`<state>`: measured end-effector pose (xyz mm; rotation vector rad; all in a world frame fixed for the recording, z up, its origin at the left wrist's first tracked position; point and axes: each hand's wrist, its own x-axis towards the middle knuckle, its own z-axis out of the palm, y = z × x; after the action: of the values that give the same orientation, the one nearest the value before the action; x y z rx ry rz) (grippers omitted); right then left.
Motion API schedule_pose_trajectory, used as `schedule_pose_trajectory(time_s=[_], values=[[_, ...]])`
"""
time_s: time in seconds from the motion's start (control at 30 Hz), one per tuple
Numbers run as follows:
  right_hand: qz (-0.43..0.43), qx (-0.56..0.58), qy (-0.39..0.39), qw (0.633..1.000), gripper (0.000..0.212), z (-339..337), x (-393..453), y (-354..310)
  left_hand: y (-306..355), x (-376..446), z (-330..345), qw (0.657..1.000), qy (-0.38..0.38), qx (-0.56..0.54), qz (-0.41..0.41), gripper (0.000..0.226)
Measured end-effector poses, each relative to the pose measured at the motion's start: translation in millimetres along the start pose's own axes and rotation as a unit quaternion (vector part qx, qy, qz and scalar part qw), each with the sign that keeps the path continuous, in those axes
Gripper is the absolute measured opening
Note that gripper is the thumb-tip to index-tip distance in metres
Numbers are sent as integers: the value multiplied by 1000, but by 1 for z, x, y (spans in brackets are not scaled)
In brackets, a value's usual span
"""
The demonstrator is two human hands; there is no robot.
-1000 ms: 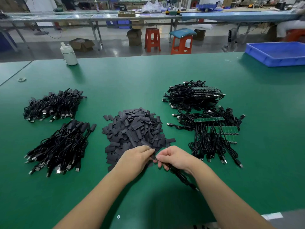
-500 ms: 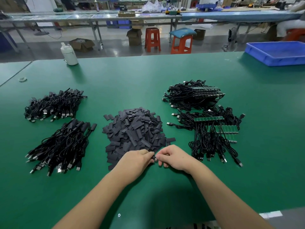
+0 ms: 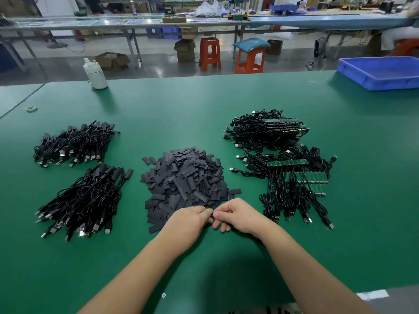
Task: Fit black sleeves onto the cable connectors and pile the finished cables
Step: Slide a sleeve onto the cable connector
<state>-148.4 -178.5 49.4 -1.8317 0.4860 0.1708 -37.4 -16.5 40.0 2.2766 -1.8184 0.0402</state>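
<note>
Both hands meet at the near edge of the sleeve heap on the green counter [image 3: 204,105].

The left hand [image 3: 189,219] and right hand [image 3: 238,214] have curled fingers pinching a small black piece between them, too hidden to identify. The sleeves [image 3: 183,177] lie heaped centrally; sleeved cables [image 3: 84,198] are piled left, unsleeved cables [image 3: 292,186] right.

No text, label, brand or number can be read anywhere. The white bottle [image 3: 95,74] at the far edge of the tabletop [image 3: 204,105] shows no legible print. Cartons [image 3: 184,49] on the floor beyond are too blurred to read.
</note>
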Motion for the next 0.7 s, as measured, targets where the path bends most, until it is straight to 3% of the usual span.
schedule_pose_trajectory(time_s=[0.3,0.6,0.7], values=[[-16,-94,1,995,28,-5,-6,-7,3,6,-4,999,-33,20,-18,32],[-8,-83,-1,996,34,-4,-14,-14,5,5,-7,999,-29,36,10,30],[5,-49,-3,999,24,-3,-14,-15,2,3,-8,998,-9,43,36,32]])
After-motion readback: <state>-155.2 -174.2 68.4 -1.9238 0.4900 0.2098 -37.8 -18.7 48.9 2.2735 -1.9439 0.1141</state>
